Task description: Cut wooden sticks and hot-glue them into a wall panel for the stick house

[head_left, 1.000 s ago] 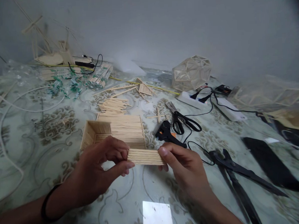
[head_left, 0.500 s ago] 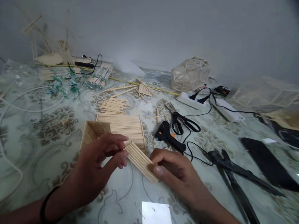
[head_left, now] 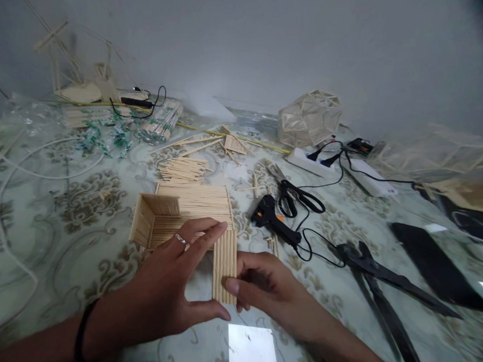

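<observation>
A narrow panel of wooden sticks (head_left: 224, 265) laid side by side stands nearly upright between my hands. My right hand (head_left: 267, 287) pinches its lower right side, thumb on the front face. My left hand (head_left: 169, 276), with a ring and a dark wristband, spans the panel: fingertips at its top end, thumb along its bottom end. Just behind is a stick-built piece (head_left: 198, 202) with a broad slatted floor and low walls forming a corner box (head_left: 142, 221) at its left. My left fingers cover part of its front edge.
Loose sticks (head_left: 182, 170) lie behind the slatted piece. To the right are a black glue gun (head_left: 274, 220), scissors (head_left: 293, 197), large black-handled pliers (head_left: 376, 276) and a dark phone-like slab (head_left: 436, 268). A power strip (head_left: 309, 161) with cords sits farther back.
The panel has turned from slanted to nearly upright. My left hand has moved right and spread from a pinch near its top corner to span both ends. My right hand still holds it.
</observation>
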The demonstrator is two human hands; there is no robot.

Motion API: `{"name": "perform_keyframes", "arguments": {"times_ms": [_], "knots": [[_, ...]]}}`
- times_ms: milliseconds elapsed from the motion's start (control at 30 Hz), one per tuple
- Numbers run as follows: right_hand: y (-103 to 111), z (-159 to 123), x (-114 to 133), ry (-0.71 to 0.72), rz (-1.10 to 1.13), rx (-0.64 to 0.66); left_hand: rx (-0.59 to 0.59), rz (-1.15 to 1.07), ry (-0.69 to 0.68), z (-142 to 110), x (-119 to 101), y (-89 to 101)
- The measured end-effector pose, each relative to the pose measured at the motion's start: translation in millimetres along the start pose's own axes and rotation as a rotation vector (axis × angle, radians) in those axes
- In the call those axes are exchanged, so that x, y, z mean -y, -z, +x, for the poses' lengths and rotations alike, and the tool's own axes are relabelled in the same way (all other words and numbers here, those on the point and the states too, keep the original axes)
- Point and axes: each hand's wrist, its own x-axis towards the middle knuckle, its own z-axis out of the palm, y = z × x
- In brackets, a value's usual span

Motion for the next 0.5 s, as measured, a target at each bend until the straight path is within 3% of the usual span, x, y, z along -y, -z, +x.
{"name": "perform_keyframes", "arguments": {"times_ms": [500], "knots": [[-3.7,3.1,-2.8,0.049,-0.071,0.150,0.075,0.097,-0.061,2.4,-4.5,-3.1]]}}
